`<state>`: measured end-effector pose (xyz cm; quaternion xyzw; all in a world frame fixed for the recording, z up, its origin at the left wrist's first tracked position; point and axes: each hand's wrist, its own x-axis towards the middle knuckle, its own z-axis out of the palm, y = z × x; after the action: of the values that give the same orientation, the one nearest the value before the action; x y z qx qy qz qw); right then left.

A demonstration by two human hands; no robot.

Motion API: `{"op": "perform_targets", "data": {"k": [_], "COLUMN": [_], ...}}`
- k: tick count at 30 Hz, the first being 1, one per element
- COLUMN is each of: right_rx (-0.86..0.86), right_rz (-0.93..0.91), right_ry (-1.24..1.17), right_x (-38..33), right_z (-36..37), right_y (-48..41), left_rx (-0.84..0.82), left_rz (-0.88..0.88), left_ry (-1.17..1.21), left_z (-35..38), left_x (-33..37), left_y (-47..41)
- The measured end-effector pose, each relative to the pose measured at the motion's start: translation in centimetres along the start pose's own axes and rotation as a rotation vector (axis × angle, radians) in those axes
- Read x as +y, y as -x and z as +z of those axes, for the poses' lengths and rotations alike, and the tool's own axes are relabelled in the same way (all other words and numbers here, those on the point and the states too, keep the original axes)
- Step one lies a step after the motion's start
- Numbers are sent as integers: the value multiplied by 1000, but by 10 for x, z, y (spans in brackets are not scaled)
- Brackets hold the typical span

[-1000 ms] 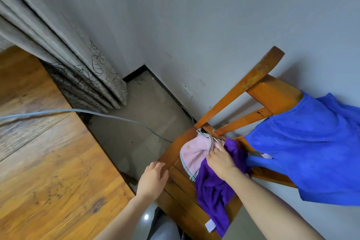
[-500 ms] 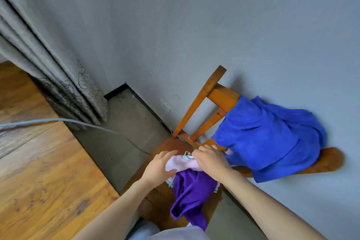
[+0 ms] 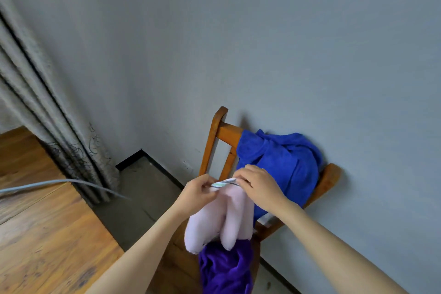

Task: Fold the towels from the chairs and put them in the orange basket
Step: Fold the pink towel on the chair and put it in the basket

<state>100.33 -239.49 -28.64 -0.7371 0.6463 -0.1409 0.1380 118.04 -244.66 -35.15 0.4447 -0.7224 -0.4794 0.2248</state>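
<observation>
A pale pink towel (image 3: pixel 222 219) with a striped edge hangs in the air above the wooden chair (image 3: pixel 214 141). My left hand (image 3: pixel 199 192) and my right hand (image 3: pixel 259 186) both pinch its top edge, close together. A purple towel (image 3: pixel 225 270) lies on the chair seat below it. A blue towel (image 3: pixel 279 162) is draped over the chair's backrest, behind my right hand. No orange basket is in view.
The chair stands against a grey wall (image 3: pixel 262 43). A wooden table (image 3: pixel 43 234) lies to the left with a grey cable (image 3: pixel 59 184) running across it. A patterned curtain (image 3: pixel 47 114) hangs at the far left, above a grey floor (image 3: pixel 143 188).
Both hands took hold of the pink towel and lifted it off the seat, leaving the purple towel below. The view tilted upward and back from the chair.
</observation>
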Motion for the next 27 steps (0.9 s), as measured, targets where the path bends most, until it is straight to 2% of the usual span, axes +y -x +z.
{"op": "perform_targets", "data": {"k": [6,10,16,19,24,27], "right_rx": [223,294,317,357,422,421], "right_rz": [-34,-99,-76,-14,179,288], "right_ry": [-126,-160,-247,-289,-436,-507], "right_x": [-18,-26,-29,-28,-9,11], "right_z": [-42,-60,-74,-79,-73,-58], "right_y": [8,10,12,9,12,19], "left_rx": [92,137,64,48,45,88], "left_rz": [138,166,38,-58,-227,-221], "left_ry": [-69,-133,-457,-543,-539,-421], "left_z": [-32,-40,-40,-43,-48,-51], "left_x": [63,84,64,47,23,18], "left_y": [12,27,44,51,65,66]}}
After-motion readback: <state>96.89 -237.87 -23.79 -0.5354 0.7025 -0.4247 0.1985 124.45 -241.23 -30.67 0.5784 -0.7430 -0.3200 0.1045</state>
